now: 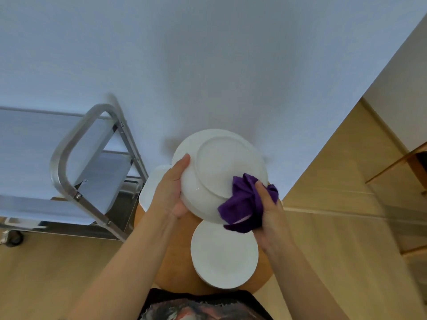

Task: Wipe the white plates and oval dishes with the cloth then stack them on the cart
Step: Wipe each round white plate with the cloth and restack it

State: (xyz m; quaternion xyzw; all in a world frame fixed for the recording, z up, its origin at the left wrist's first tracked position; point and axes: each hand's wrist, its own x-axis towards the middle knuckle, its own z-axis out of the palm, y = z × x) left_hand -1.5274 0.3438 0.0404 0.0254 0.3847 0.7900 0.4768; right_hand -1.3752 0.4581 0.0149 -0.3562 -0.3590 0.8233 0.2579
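Hands (172, 192) gripping plate (219, 174), cloth (247, 204)

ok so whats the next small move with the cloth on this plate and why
Probably sweep the purple cloth up and across the plate. The left hand holds the plate with its underside facing the camera, and the right hand presses the cloth only at the lower right rim, so most of the back looks untouched.

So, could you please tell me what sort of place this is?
Probably a dining room or restaurant service area: a steel cart stands by the wall, white plates are stacked on a round wooden table, and the floor is wood.
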